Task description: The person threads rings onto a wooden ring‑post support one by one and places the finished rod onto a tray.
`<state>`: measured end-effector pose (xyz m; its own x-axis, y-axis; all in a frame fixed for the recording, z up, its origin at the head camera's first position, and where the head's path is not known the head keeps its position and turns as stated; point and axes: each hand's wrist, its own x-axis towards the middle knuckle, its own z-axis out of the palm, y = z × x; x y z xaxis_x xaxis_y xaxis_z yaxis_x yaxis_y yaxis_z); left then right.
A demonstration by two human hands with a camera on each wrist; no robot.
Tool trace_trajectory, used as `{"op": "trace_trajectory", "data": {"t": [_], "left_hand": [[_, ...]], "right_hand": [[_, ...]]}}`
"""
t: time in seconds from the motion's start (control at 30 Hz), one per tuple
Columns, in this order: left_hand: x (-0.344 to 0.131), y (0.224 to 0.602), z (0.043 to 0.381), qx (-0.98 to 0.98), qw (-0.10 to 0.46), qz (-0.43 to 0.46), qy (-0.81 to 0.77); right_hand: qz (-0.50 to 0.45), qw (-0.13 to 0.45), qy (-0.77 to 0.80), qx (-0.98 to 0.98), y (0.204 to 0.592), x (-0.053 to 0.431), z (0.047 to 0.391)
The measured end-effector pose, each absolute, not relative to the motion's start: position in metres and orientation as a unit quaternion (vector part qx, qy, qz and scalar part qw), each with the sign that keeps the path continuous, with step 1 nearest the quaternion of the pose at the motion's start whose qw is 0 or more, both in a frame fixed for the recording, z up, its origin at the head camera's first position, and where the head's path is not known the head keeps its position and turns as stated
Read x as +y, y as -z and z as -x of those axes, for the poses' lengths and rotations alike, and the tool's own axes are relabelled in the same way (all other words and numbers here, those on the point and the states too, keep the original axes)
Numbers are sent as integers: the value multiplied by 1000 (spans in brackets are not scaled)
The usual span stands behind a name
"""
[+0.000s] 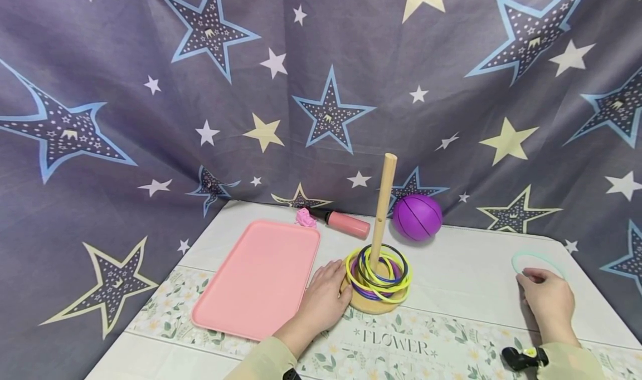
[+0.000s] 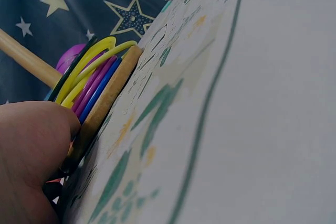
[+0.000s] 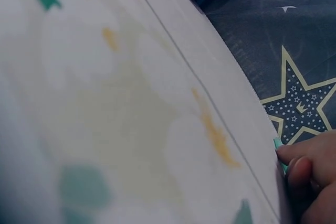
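A wooden peg stand (image 1: 383, 201) rises from a round wooden base (image 1: 370, 306) on the table. Several thin rings (image 1: 403, 288), yellow, dark blue, black and purple, lie in a loose stack around the peg. My left hand (image 1: 325, 293) rests against the base's left side with fingers extended; in the left wrist view its thumb (image 2: 50, 121) is right at the stack's edge. Off to the right, my right hand (image 1: 549, 299) pinches the near side of a mint-green ring (image 1: 539, 253). In the right wrist view, a sliver of that ring (image 3: 277, 143) shows at the fingertips.
A pink tray (image 1: 258, 279) lies left of the stand, beside my left forearm. Behind it are a pink hand pump (image 1: 348, 225) with a black end and a small crumpled pink item (image 1: 305, 218). A purple ball (image 1: 417, 217) sits behind the peg, near the star-patterned curtain (image 1: 331, 110).
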<state>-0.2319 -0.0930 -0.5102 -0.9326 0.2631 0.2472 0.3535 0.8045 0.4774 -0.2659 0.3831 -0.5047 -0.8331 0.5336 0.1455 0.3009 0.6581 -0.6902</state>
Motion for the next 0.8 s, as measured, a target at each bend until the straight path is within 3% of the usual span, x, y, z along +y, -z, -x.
{"op": "trace_trajectory", "data": {"t": [0.8], "left_hand": [[-94, 510, 232, -944, 89, 167, 270]], "right_hand": [[208, 142, -292, -923, 502, 377, 264]]}}
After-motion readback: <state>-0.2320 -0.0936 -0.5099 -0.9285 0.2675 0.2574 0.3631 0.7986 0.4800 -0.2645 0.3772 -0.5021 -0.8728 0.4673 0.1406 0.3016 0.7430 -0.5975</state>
